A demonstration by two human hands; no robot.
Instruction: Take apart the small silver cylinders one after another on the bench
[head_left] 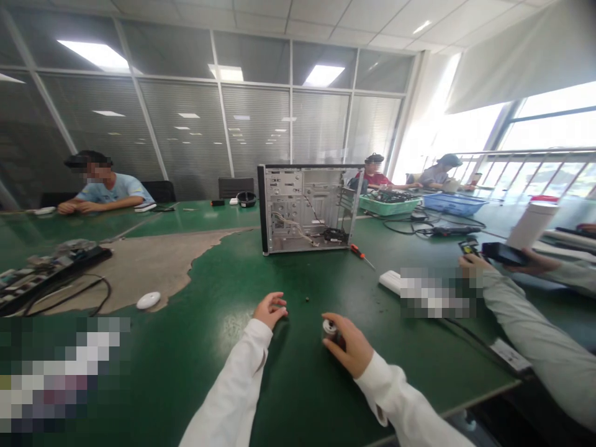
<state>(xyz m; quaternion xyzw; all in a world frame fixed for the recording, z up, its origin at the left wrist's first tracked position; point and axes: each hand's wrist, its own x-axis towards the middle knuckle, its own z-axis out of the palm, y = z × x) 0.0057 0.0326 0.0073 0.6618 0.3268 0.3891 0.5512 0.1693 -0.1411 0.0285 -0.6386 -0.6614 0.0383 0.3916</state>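
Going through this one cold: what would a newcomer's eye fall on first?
Probably the open computer case standing mid-table, cables showing inside, with an orange-handled screwdriver by its lower right corner. Nearer the camera, the right hand grips a small cylinder, with the left hand open to its left. Farther left, a ragged tan patch interrupts the green tabletop.

Across a green table (158, 385), a person in light blue (116, 191) sits while a person in red (379, 179) appears behind a green basket (395, 208) near a blue basket (455, 205); a white disc (148, 301) lies at a grey patch (149, 261)'s edge.
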